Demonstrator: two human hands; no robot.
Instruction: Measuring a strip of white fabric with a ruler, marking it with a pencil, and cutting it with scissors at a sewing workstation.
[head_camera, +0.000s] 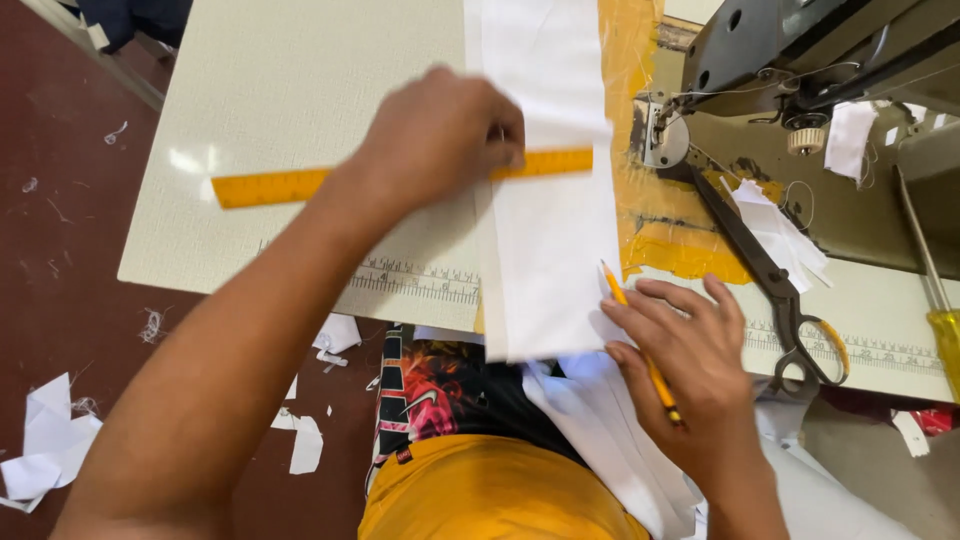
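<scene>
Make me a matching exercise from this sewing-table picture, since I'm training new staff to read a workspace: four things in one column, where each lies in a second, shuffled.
Things:
1. ruler
2. pencil
3. scissors
4. white fabric strip

Places:
A. held in the right hand at the fabric's right edge
B. lying on the table beside the sewing machine, handles toward the person
C. pressed down across the fabric by the left hand
D. running lengthwise over the table and off its near edge

Pairs: 1-C, 2-A, 3-B, 4-D
</scene>
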